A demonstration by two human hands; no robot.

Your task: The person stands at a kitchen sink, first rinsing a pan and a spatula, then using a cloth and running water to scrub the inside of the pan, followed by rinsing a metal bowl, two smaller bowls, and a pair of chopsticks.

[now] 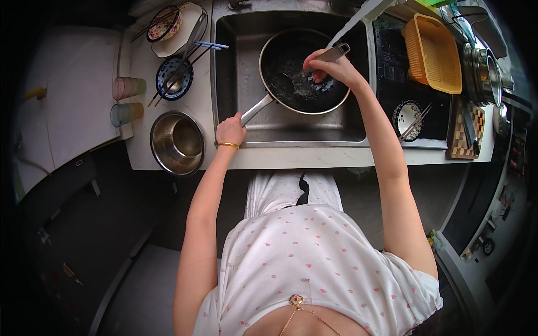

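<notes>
A black frying pan [290,54] rests tilted in the stainless steel sink [243,54], with water splashing inside it. My left hand [231,131], with a gold bangle at the wrist, grips the end of the pan's metal handle [256,110]. Over the pan, my right hand [330,67] is closed around the metal handle [336,52] of a kitchen utensil. The utensil's working end is hard to make out in the dark, wet pan. A whitish stream of water [353,23] comes down from the upper right, close to my right hand.
Left counter: a steel pot [157,140], two tumblers [128,88], a blue patterned bowl [162,77] with utensils across it, and a white dish [191,23]. Right: an orange basket [433,59], a floral bowl [407,117] with chopsticks, and a checkered cutting board [458,140] bearing a knife [468,126].
</notes>
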